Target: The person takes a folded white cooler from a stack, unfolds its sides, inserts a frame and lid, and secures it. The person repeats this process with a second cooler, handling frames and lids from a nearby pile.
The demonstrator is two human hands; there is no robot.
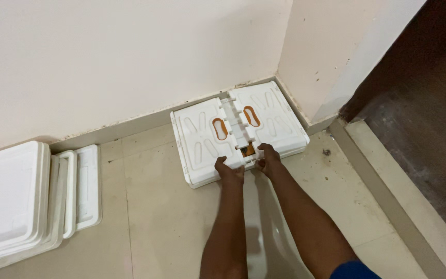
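Note:
A white folded plastic panel unit (202, 134) with two orange oval slots lies flat on the tiled floor in the corner of the room. It has two halves joined by a central strip. My left hand (229, 169) grips its near edge on the left half. My right hand (267, 158) grips the near edge beside the central strip, where an orange part shows. Both arms reach forward from the bottom of the view.
A stack of white plastic panels (21, 201) lies on the floor at the left by the wall. Cream walls (130, 51) meet in the corner behind the unit. A raised threshold (388, 191) and a dark floor run along the right.

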